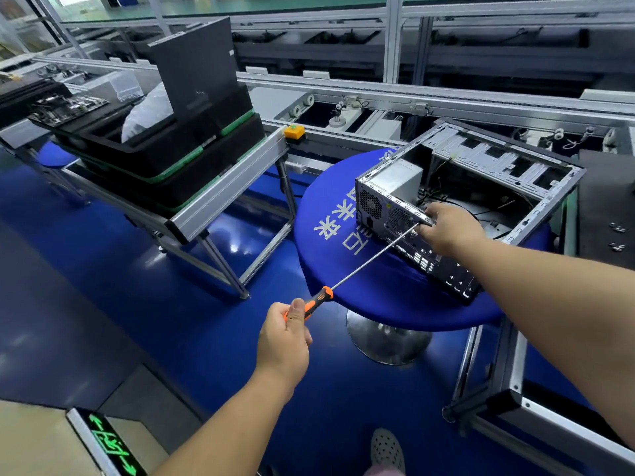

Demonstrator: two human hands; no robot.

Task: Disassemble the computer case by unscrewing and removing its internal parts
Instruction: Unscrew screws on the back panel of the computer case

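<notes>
Computer case (481, 187) lies open on round blue table (343, 214), about 2 o'clock. Left hand (285, 334) wraps screwdriver (360, 266) handle. Right hand (450, 228) grips back top edge. Case likely heavy, stiff, sharp-edged; hold frame rim.

I'm watching the left hand (287, 333) gripping the orange-handled screwdriver (364, 266) at centre frame, its tip meeting the computer case (457, 201) rear at right, where the right hand (448, 228) is gripping the rim, case lying on the blue round surface (343, 242).
</notes>
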